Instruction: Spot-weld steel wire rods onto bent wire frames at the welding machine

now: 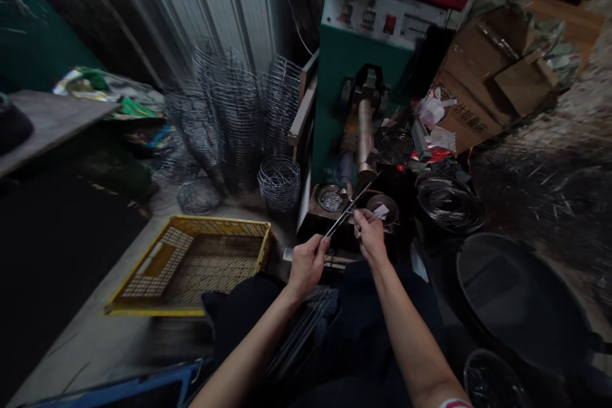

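My left hand (306, 266) is closed on the near end of a long thin metal rod (340, 221), which slants up and away to the right. The rod's far end reaches under the metal cylinder of a green machine (329, 102). Beside the rod's middle, my right hand (370, 236) is closed in a pinch. What its fingertips hold is too small to make out. Just beyond my hands, a round dish (331, 198) contains many small shiny metal pieces. A darker dish (389, 207) with a pale scrap in it stands behind my right hand.
A yellow plastic crate (191, 313) lies on the floor at left. Stacks of wire baskets (239, 115) stand behind it. Coiled wire (449, 201) and a large dark round container (521, 299) are at right. Thin metal rods (301, 338) lie between my legs.
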